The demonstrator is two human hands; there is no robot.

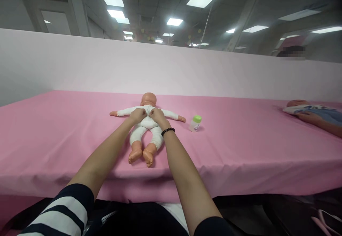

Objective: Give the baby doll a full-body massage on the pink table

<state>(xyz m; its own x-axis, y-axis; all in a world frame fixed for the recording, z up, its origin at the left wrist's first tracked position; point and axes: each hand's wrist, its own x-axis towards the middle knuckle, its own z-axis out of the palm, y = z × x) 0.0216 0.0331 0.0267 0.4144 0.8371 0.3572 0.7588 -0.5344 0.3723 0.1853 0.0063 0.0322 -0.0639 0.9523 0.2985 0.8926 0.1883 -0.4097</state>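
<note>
A baby doll (148,122) lies on a pink-covered table (240,136), its head toward the back wall and its bare feet toward me. It wears white clothes, and its arms are spread sideways. My left hand (138,115) rests on the left side of the doll's torso, fingers curled closed. Beside it, my right hand (157,115) is also curled closed on the torso, with a dark beaded bracelet at the wrist. What the fingers hold, if anything, is too small to make out. A small bottle with a green cap (196,123) stands right of the doll's hand.
At the far right another doll (296,103) lies on the table, with a person's hand and forearm (317,119) on it. A white partition (160,68) with glass above runs behind the table. The table's front edge is close to my body.
</note>
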